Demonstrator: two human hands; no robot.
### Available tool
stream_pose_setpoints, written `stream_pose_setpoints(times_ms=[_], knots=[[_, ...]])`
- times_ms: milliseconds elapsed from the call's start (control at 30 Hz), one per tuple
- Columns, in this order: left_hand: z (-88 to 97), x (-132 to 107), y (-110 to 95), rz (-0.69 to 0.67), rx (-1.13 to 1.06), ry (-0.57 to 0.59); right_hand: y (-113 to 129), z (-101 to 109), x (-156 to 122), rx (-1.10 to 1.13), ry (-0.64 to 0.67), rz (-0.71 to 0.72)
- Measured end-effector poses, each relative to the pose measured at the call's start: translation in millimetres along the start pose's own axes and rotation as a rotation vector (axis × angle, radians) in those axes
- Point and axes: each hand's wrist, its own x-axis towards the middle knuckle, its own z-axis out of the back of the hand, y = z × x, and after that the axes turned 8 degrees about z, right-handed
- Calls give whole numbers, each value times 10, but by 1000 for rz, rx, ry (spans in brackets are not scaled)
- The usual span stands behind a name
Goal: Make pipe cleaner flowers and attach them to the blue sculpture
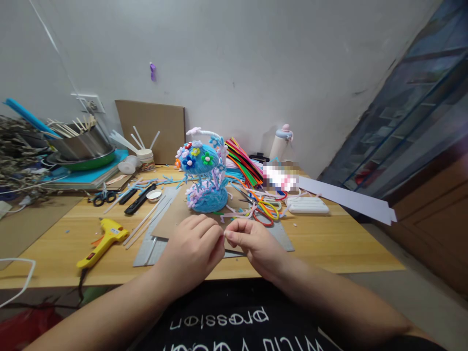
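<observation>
My left hand and my right hand meet above the table's front part, fingers curled and fingertips pinched together. Whatever lies between the fingertips is too small and too covered to make out. Just beyond them stands a blue fuzzy craft piece with a domed top, decorated with small pipe-cleaner flowers in several colours. A curved pale stem arches over the dome. Under the craft lies a brown cardboard sheet, on a grey mat.
A yellow glue gun lies left, near a black cutter and dark scissors. Scissors with red and yellow handles lie right, before bundled pipe cleaners. A white case and a bottle stand farther right.
</observation>
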Motion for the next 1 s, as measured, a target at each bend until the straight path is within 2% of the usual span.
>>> stream_pose_setpoints(times_ms=[200,333,433,567,667,733,800,867,933,1000], knots=[[-2,-76,12,-15,2,74,117,65,30,-269,177,-31],[-22,-109,-2,34,-104,102,133,105,30,-414,263,-9],[-53,-131,-23,112,-217,115,118,107,-6,-604,303,149],[-53,-115,-41,315,-408,194,71,88,-97,-903,336,527],[-29,-75,-16,558,-652,390,30,101,-147,-1020,390,780],[-25,-59,10,707,-921,581,36,129,-149,-1072,456,919],[-41,-64,23,816,-1220,744,82,163,-130,-1065,578,1026],[-79,-88,18,880,-1471,892,143,189,-103,-999,716,1080],[-123,-117,9,915,-1653,1023,180,198,-87,-925,798,1087],[-151,-130,14,915,-1726,1071,167,190,-91,-878,747,1049]])
